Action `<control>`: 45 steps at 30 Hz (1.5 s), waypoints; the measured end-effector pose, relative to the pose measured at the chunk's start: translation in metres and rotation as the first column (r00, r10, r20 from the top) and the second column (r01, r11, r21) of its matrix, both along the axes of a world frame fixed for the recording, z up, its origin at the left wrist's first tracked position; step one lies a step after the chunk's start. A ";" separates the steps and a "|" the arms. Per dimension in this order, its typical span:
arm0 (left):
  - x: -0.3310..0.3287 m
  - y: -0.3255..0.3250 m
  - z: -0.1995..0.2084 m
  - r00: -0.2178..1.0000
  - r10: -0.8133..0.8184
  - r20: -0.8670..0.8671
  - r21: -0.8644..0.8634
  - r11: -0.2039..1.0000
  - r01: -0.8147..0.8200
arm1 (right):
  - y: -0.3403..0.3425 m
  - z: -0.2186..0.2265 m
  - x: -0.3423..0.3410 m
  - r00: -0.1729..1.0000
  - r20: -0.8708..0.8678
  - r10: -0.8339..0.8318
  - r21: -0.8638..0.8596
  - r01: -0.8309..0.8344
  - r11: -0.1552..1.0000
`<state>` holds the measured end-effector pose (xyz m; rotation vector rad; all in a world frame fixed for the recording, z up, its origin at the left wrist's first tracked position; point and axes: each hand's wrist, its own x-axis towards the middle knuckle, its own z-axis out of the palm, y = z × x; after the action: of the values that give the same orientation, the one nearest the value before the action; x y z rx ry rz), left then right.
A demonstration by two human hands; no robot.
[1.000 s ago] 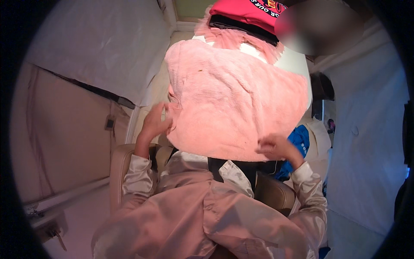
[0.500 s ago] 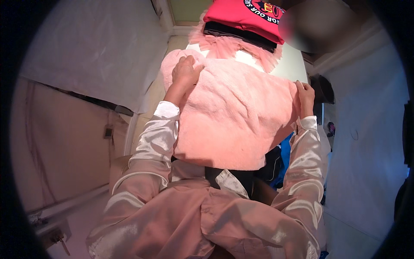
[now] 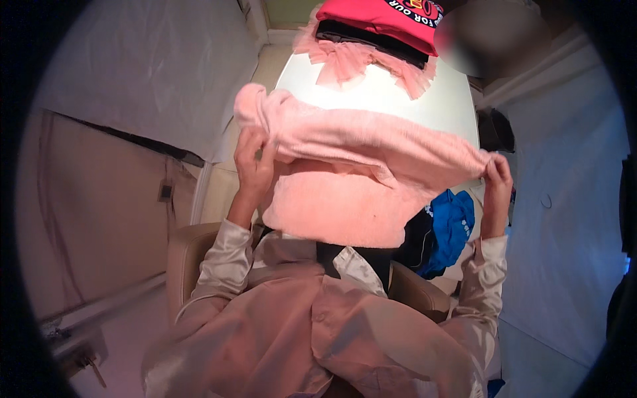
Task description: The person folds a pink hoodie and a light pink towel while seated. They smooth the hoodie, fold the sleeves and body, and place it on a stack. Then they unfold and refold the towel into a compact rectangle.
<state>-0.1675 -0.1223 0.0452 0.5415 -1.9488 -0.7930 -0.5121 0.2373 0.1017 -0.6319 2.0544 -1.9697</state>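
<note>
A soft pink plush cloth [image 3: 338, 205] spans the space between my hands, with its lower part hanging over my lap and its upper part bunched into a ridge. I cannot make out whether it is a garment. My left hand [image 3: 254, 159] grips its left edge, below a rounded, bulging end that sticks up. Out to the right, my right hand [image 3: 499, 176] pinches the opposite corner and pulls it taut. Both hands are raised off the table, with the fingertips partly hidden by the fabric.
Beyond the cloth stands a white table [image 3: 318, 89]. On its far end lies a stack of folded clothes: a red printed top [image 3: 378, 20], a black garment [image 3: 371, 43] and pink tulle [image 3: 342, 63]. Blue clothing [image 3: 454, 229] lies low at right, near a tan chair [image 3: 192, 259].
Both hands have come nearer to me and spread farther apart. The cloth's far edge has been drawn back and folded over, uncovering more tabletop and the blue clothing.
</note>
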 end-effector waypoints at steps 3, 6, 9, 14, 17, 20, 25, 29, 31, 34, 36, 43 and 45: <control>0.048 0.028 -0.031 0.983 -0.117 0.144 0.049 0.993 0.111 | 0.040 -0.017 0.035 0.984 0.117 0.132 0.169 -0.150 0.974; 0.090 0.052 -0.059 0.907 -0.235 0.351 0.168 0.968 0.186 | 0.086 -0.064 0.052 0.937 0.267 0.226 0.319 -0.307 0.897; 0.109 0.066 -0.060 0.852 -0.293 0.434 0.258 0.947 0.194 | 0.124 -0.118 0.065 0.901 0.354 0.250 0.476 -0.404 0.781; 0.115 0.060 -0.049 0.793 -0.300 0.530 0.110 0.952 0.287 | 0.125 -0.151 0.096 0.795 0.509 0.330 0.490 -0.583 0.648; 0.088 0.041 -0.030 0.804 -0.265 0.532 0.078 0.961 0.265 | 0.117 -0.150 0.103 0.746 0.434 0.505 0.596 -0.658 0.460; 0.025 0.035 0.001 0.895 -0.233 0.379 -0.029 0.964 0.263 | 0.100 -0.149 0.112 0.657 0.515 0.551 0.590 -0.738 0.328; -0.073 0.048 -0.036 0.705 -0.504 0.499 0.141 0.850 0.508 | 0.105 -0.157 0.109 0.624 0.563 0.543 0.588 -0.763 0.268; -0.095 0.061 -0.079 0.649 -0.301 0.698 -0.030 0.894 0.448 | 0.123 -0.164 0.108 0.611 0.556 0.563 0.638 -0.748 0.182; -0.093 0.071 -0.073 0.599 -0.277 0.752 0.016 0.915 0.404 | 0.126 -0.161 0.115 0.621 0.604 0.499 0.598 -0.767 0.231; -0.081 0.077 -0.058 0.604 -0.297 0.740 0.043 0.916 0.398 | 0.122 -0.148 0.119 0.687 0.544 0.482 0.656 -0.706 0.266; -0.069 0.075 -0.051 0.624 -0.345 0.701 0.056 0.899 0.435 | 0.099 -0.120 0.114 0.770 0.327 0.548 0.773 -0.552 0.313; -0.048 0.076 -0.025 0.789 -0.202 0.580 -0.245 0.881 0.405 | -0.039 -0.001 0.124 0.774 -0.291 0.562 0.664 -0.260 0.701; -0.045 0.080 -0.009 0.808 -0.168 0.565 -0.264 0.891 0.370 | -0.074 0.013 0.136 0.639 -0.425 0.641 0.602 -0.329 0.727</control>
<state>-0.2124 -0.0427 0.0366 0.2622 -2.6669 -0.4501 -0.3758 0.1630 0.1151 -1.6757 2.2007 -0.9237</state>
